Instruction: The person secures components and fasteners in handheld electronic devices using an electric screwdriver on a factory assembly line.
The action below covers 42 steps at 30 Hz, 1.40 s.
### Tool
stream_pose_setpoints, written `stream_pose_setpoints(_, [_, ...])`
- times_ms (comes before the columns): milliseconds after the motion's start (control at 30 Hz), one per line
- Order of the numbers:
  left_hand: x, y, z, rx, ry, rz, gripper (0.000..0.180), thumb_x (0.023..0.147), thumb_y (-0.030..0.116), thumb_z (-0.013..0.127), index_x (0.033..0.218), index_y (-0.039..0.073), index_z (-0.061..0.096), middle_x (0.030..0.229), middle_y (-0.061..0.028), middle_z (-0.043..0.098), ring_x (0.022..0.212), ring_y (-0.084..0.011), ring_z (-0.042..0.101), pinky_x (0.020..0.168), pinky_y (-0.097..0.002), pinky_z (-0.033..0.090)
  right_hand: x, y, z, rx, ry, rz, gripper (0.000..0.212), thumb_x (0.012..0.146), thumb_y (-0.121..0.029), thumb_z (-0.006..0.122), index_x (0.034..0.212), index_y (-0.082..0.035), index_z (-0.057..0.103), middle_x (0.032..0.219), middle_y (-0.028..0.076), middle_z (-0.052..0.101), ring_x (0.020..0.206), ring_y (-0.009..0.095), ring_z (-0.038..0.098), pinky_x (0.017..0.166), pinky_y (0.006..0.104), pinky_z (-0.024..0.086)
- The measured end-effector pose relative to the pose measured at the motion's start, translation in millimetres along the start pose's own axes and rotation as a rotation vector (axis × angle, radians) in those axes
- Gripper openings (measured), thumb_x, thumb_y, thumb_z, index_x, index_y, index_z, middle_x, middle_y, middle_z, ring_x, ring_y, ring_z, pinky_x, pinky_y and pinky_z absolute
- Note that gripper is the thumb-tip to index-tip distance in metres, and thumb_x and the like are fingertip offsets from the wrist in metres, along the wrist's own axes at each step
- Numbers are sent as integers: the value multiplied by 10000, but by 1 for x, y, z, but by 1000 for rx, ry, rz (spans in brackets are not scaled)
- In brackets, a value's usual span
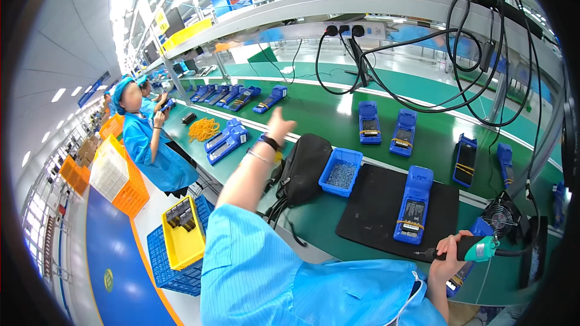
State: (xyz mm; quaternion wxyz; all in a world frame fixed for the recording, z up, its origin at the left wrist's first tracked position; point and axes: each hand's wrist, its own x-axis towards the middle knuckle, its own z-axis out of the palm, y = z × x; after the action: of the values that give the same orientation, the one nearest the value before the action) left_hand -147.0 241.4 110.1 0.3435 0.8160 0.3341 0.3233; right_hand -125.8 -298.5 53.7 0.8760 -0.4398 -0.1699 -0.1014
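Your right hand (448,255) wraps around a power screwdriver (484,249), its tip by the black mat's (365,205) near right corner. A blue handheld device (414,202) lies near that mat's right edge; farther off, your left hand (280,127), fingers loosely spread, hovers near a second blue device (270,99).

Black bag (306,169) and blue tray (341,172) blocking, looped cables (360,63) hanging above, bare mat (370,202) between tray and device (414,205)
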Motion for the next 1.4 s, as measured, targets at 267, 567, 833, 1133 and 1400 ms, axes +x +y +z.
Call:
stream_pose_setpoints(267, [31, -48, -101, 683, -71, -426, 818, 768, 35, 564, 1469, 104, 147, 889, -112, 681, 655, -184, 660, 605, -308, 527, 2, -1, 1, -31, -1, 8, 298, 830, 66, 510, 1107, -8, 429, 734, 13, 440, 536, 82, 408, 515, 229, 363])
stream_pose_setpoints(567, [36, -44, -89, 755, -35, -496, 781, 789, 81, 555, 1461, 84, 158, 1072, -168, 640, 782, -226, 681, 647, -317, 539, 3, 2, -11, 11, 54, 32, 305, 835, 63, 506, 1123, -8, 431, 748, 17, 441, 543, 80, 409, 500, 222, 362])
stream_pose_setpoints(833, [25, -50, -67, 791, 8, -408, 827, 726, 102, 578, 1438, 29, 163, 1044, -242, 632, 934, -298, 654, 767, -370, 537, -1, 14, -19, -141, 63, 42, 292, 833, 46, 483, 1111, -7, 412, 776, 31, 457, 505, 88, 406, 499, 226, 369])
stream_pose_setpoints(1133, [14, -39, -51, 755, -46, -467, 759, 758, 123, 582, 1413, 14, 216, 1210, -258, 547, 1091, -317, 583, 900, -383, 477, -5, 19, -35, -119, 27, -19, 299, 835, 46, 459, 1114, -26, 379, 758, 37, 457, 493, 94, 414, 470, 229, 384])
stream_pose_setpoints(1400, [22, -54, -67, 792, 57, -458, 792, 772, 182, 639, 1430, 87, 209, 1379, -177, 422, 1270, -337, 417, 982, -446, 405, -1, 21, -30, -117, 98, -22, 284, 844, 22, 470, 1112, -24, 386, 755, 34, 454, 491, 96, 407, 472, 232, 364])
